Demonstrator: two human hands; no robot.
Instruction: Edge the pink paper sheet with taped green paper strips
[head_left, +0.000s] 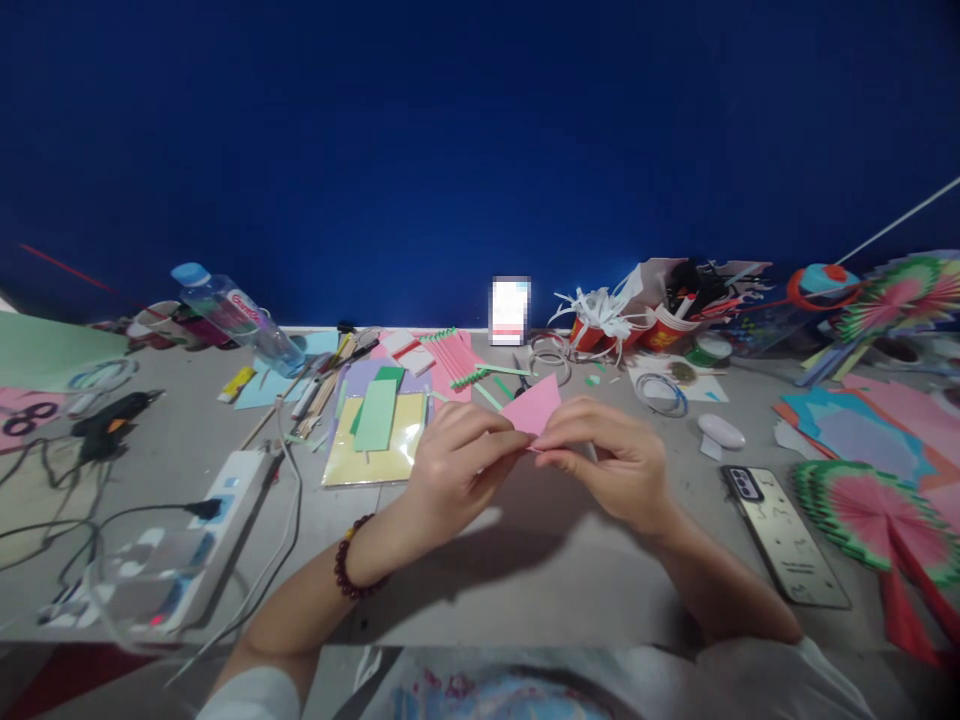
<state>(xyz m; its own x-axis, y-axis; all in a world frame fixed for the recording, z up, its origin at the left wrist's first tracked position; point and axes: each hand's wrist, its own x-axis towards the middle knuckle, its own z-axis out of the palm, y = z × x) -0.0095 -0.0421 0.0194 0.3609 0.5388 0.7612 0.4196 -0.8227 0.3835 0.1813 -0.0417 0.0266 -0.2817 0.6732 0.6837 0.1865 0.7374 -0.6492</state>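
A grey surface [525, 560] runs up to a deep blue wall [480, 140], crowded with paper craft scraps. Above its middle, the left hand [454, 465] and right hand [611, 460] meet, the fingers of both pinched together on the lower edge of a pink paper piece [534, 405], which rises just beyond the fingertips. Left of the fingers lie a yellow sheet with a green strip [375, 435], a power strip [217, 510] and a glue gun [112, 415]. Right of them sit a white pebble-shaped case [721, 431], a phone [784, 535] and folded paper fans [874, 510]. Beyond the fingers stand red cups [649, 330] and a tipped water bottle [236, 315]. Nothing lies between the fingers and the paper.
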